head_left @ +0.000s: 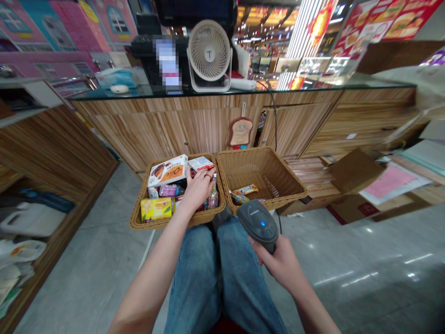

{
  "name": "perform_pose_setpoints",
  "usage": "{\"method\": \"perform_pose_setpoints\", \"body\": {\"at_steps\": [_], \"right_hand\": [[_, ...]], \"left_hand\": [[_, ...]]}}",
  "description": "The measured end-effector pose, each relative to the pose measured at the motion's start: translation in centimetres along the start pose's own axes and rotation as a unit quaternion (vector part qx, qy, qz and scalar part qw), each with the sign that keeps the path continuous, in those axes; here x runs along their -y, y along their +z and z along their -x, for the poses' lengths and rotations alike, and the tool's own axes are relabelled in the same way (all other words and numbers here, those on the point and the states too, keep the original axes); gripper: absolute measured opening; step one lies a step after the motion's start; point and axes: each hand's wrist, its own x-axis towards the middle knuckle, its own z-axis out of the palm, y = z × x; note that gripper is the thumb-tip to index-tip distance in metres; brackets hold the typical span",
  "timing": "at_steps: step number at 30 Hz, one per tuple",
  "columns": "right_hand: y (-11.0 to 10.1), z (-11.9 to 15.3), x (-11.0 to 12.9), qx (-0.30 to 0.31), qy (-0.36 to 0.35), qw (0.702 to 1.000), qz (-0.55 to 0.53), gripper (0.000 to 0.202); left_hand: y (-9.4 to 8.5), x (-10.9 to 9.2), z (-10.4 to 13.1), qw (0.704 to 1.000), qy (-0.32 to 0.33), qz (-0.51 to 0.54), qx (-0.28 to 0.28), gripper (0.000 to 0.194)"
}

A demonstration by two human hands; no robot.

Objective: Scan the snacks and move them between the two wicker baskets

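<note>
My left hand (200, 188) reaches into the left wicker basket (134, 218), thumb and fingers apart over the packed goods. Its fingertips are beside a red-and-white box (200, 163) and a small clear bottle with colourful contents (213, 197); whether they touch is unclear. A white Dove box (168, 170), a purple-labelled bottle (170, 190) and a yellow can (157, 208) share this basket. My right hand (281, 260) is wrapped round a dark grey barcode scanner (259, 222) with a blue light, held above my knee. Near it, the right wicker basket (292, 181) holds a snack packet (246, 189) and another wrapped item (239, 197).
A wooden counter (156, 125) with a glass top stands ahead, bearing a white fan (209, 53) and a monitor (194, 11). A toast-shaped hanger (241, 131) hangs on its front. Open cardboard boxes (354, 202) lie right; a shelf with jugs (28, 220) stands left.
</note>
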Motion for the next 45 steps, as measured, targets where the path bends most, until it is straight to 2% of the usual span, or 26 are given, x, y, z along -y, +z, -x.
{"method": "perform_pose_setpoints", "body": {"at_steps": [3,7,11,17,22,27,29,34,38,42,45], "right_hand": [[0.0,-0.1,0.2,-0.002,-0.01,1.0,0.01,0.04],[0.0,-0.1,0.3,-0.012,-0.016,1.0,0.012,0.04],[-0.1,0.0,0.1,-0.011,-0.01,1.0,0.011,0.039],[0.2,-0.3,0.4,0.008,-0.003,1.0,0.004,0.039],[0.6,-0.6,0.9,0.018,-0.006,1.0,-0.002,0.034],[0.7,-0.4,0.7,0.024,-0.007,1.0,-0.002,0.035],[0.7,-0.3,0.6,0.027,-0.007,1.0,0.0,0.035],[1.5,-0.3,0.6,0.038,-0.008,0.999,-0.003,0.029],[2.6,-0.3,1.0,0.062,-0.009,0.998,-0.018,0.022],[3.3,-0.2,1.3,0.077,-0.018,0.996,-0.027,0.016],[3.5,0.0,1.1,0.083,-0.017,0.996,-0.029,0.016]], "left_hand": [[0.2,-0.2,-0.4,1.0,0.0,-0.019,0.007,0.045],[0.4,-0.5,-0.8,1.0,-0.001,-0.022,0.006,0.032],[-0.4,-0.7,0.0,0.999,-0.017,-0.016,-0.022,0.021],[-2.7,-0.7,2.9,0.994,-0.071,0.039,-0.069,0.019],[-4.0,-0.4,5.0,0.986,-0.075,0.115,-0.093,0.023],[-4.9,-0.2,7.4,0.967,-0.043,0.151,-0.198,0.018],[-5.0,0.2,8.9,0.965,-0.033,0.143,-0.219,0.015],[-4.7,1.9,12.7,0.972,0.005,0.094,-0.214,0.011],[-4.2,2.7,14.5,0.977,0.017,0.052,-0.205,0.021],[-4.3,3.0,15.7,0.977,0.004,0.03,-0.211,0.025],[-4.9,3.4,16.8,0.972,-0.033,0.029,-0.232,0.022]]}}
